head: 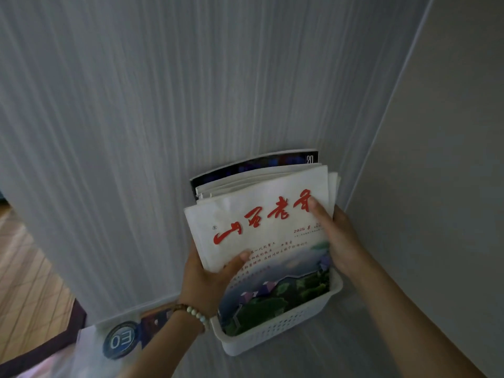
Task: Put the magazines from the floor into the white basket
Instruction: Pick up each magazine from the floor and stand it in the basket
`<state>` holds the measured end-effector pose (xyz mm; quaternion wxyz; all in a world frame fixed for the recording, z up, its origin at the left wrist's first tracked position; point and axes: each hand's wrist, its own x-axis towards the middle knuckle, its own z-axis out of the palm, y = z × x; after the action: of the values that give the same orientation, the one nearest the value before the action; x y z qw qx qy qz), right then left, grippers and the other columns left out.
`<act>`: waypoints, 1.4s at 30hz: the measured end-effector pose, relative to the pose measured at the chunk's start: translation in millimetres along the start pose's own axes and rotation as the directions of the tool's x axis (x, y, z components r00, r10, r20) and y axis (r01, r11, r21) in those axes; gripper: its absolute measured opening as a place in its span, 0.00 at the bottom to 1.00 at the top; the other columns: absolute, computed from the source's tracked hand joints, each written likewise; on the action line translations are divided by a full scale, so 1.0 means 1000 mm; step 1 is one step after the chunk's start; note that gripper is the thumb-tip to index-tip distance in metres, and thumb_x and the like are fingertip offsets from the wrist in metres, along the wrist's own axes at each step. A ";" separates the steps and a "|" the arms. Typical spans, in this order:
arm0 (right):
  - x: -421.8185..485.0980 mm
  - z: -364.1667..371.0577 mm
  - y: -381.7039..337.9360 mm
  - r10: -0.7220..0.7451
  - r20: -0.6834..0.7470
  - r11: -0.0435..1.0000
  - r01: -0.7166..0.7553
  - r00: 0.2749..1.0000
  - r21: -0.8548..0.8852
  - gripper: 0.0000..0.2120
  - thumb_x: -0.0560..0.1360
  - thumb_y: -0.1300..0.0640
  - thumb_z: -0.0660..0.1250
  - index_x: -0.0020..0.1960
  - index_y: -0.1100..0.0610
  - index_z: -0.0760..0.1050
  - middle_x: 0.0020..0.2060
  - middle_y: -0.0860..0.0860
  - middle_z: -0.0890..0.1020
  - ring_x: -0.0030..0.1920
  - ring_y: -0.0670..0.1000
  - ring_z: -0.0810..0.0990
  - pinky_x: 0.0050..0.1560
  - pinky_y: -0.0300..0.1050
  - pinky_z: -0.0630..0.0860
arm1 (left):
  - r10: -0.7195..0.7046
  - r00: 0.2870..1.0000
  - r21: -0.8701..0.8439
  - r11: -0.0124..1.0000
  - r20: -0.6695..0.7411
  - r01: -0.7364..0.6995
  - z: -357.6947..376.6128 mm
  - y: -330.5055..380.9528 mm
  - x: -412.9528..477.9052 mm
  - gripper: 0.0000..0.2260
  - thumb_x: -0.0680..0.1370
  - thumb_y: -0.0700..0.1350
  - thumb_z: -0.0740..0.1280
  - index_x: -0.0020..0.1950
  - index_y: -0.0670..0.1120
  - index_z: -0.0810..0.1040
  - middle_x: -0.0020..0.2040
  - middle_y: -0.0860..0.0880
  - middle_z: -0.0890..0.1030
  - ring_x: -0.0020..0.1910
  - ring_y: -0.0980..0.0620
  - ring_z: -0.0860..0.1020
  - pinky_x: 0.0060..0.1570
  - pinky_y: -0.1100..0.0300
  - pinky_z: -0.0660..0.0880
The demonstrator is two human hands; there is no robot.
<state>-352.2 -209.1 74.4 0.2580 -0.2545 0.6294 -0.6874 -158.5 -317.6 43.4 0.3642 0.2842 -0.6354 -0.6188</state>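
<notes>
The left hand [207, 282] and right hand [343, 241] clamp fingers [317, 211] on the red-titled white magazine [259, 227], seating it in the white plastic basket [272, 330]; release seems next.

front magazine [261, 233] hides most of dark rear magazine [256, 163] and white basket [272, 331] interior; floor magazine [122, 339] at 7 o'clock blurred, partly behind left forearm [163, 347]
</notes>
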 end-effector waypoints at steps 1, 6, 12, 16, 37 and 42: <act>-0.002 -0.001 -0.004 -0.042 0.000 0.999 0.042 0.999 -0.002 0.33 0.61 0.38 0.71 0.61 0.53 0.75 0.51 0.54 0.85 0.51 0.55 0.84 0.50 0.54 0.81 | 0.021 1.000 -0.013 1.000 0.004 -0.021 0.000 0.002 0.000 0.32 0.58 0.55 0.71 0.61 0.50 0.70 0.56 0.51 0.80 0.50 0.53 0.80 0.39 0.62 0.79; -0.003 -0.011 -0.008 -0.087 0.021 0.996 0.087 0.996 -0.011 0.38 0.61 0.32 0.67 0.61 0.56 0.74 0.51 0.57 0.84 0.51 0.55 0.84 0.51 0.53 0.81 | 0.077 0.990 0.061 0.995 0.120 -0.085 0.003 0.008 0.004 0.41 0.57 0.59 0.72 0.66 0.48 0.63 0.59 0.52 0.77 0.55 0.51 0.79 0.49 0.53 0.80; -0.004 -0.011 0.001 -0.026 0.116 0.987 0.045 0.993 -0.156 0.35 0.64 0.30 0.63 0.64 0.50 0.72 0.54 0.50 0.84 0.54 0.50 0.83 0.53 0.47 0.80 | 0.051 0.996 0.139 0.988 0.072 -0.060 -0.006 0.002 0.007 0.32 0.63 0.53 0.72 0.58 0.55 0.56 0.54 0.58 0.73 0.49 0.55 0.76 0.35 0.70 0.76; -0.013 -0.001 0.015 -0.023 0.009 0.992 0.024 1.000 -0.122 0.35 0.64 0.32 0.62 0.66 0.48 0.68 0.55 0.51 0.82 0.54 0.50 0.82 0.54 0.51 0.79 | 0.044 0.983 0.120 0.991 0.180 -0.067 -0.014 0.003 0.009 0.32 0.59 0.56 0.71 0.58 0.58 0.60 0.58 0.55 0.75 0.56 0.52 0.77 0.45 0.60 0.78; 0.012 0.006 0.020 -0.010 -0.065 0.983 -0.002 0.998 -0.186 0.28 0.64 0.29 0.60 0.58 0.44 0.72 0.49 0.47 0.84 0.48 0.48 0.84 0.46 0.45 0.80 | 0.005 0.994 0.268 0.963 0.113 -0.035 -0.022 -0.020 0.021 0.33 0.59 0.63 0.68 0.59 0.54 0.60 0.50 0.63 0.73 0.46 0.62 0.76 0.35 0.71 0.77; -0.006 -0.024 0.049 -0.011 0.035 0.924 0.024 0.999 -0.382 0.25 0.70 0.33 0.57 0.61 0.45 0.71 0.54 0.41 0.79 0.50 0.33 0.79 0.47 0.33 0.78 | -0.127 0.980 0.291 0.953 0.153 0.078 -0.023 -0.038 -0.001 0.37 0.60 0.61 0.67 0.64 0.55 0.56 0.59 0.56 0.68 0.58 0.54 0.70 0.56 0.52 0.75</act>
<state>-361.9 -191.3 23.1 0.2075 -0.3166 0.7448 -0.5495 -142.5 -333.4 5.1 0.2314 0.3126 -0.7305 -0.5614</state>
